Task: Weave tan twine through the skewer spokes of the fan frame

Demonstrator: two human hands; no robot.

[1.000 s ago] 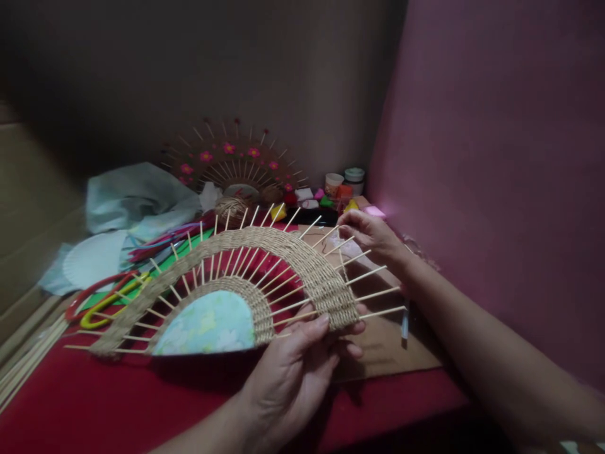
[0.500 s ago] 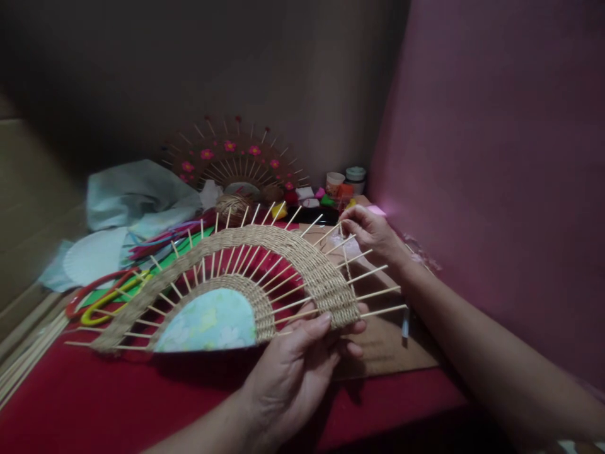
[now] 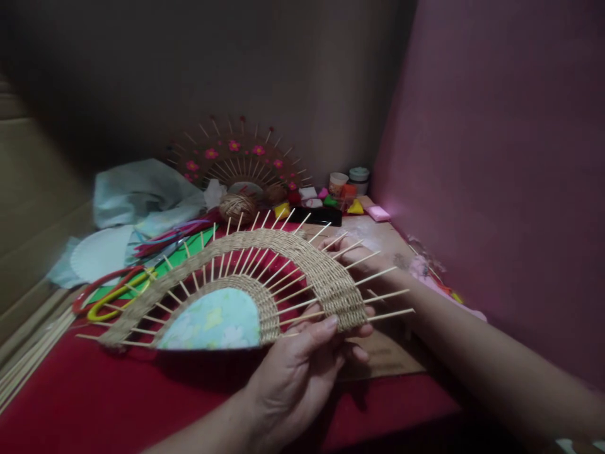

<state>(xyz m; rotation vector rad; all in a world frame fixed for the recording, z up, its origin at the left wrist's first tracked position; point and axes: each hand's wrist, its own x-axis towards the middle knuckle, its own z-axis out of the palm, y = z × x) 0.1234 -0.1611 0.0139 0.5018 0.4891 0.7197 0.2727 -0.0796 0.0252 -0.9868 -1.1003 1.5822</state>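
A half-round woven fan [image 3: 326, 277] with thin wooden sticks fanning outward is held up over the table. Pale blue floral fabric [image 3: 212, 320] covers its inner half-circle. My left hand [image 3: 302, 362] grips the lower right end of the woven band, thumb in front and fingers behind. Behind the upper right sticks is my right hand [image 3: 352, 252], its fingers curled and partly covered by the sticks. The twine it pinched a moment earlier is hard to make out now.
A ball of twine [image 3: 237, 207], a black phone [image 3: 316, 216] and coloured clay packets [image 3: 355, 207] lie behind. Another flowered fan [image 3: 246, 151] leans at the back wall. Scissors with yellow handles [image 3: 101, 306], a white paper plate [image 3: 99, 252] and loose sticks [image 3: 35, 350] are at left. Cardboard [image 3: 397, 356] lies underneath.
My right hand has moved down and behind the fan's sticks; the strand stretched from it to the band is no longer visible. My left hand keeps its grip. The view has shifted slightly.
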